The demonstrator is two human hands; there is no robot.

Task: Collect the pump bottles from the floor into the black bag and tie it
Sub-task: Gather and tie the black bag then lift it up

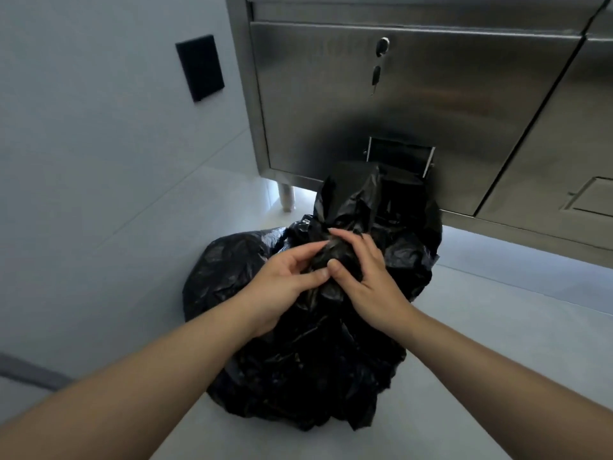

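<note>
Single view, head-worn, wide-angle. Faces forward and steeply down, close over the floor (497,343). Steel cabinet (414,104) fills the upper right of the frame; wall (83,127) the upper left. Frame seems tilted, edges bowed.

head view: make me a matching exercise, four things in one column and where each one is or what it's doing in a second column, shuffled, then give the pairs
Things
1. black bag
2. left hand
3. black wall plate
4. key

Place or state
A. hanging from the lock on the steel cabinet door
B. fixed to the pale wall, left of the cabinet
C. bulging on the floor, its neck bunched together
D. pinching gathered plastic, opposite the right hand

Pairs: 1-C, 2-D, 3-B, 4-A
</note>
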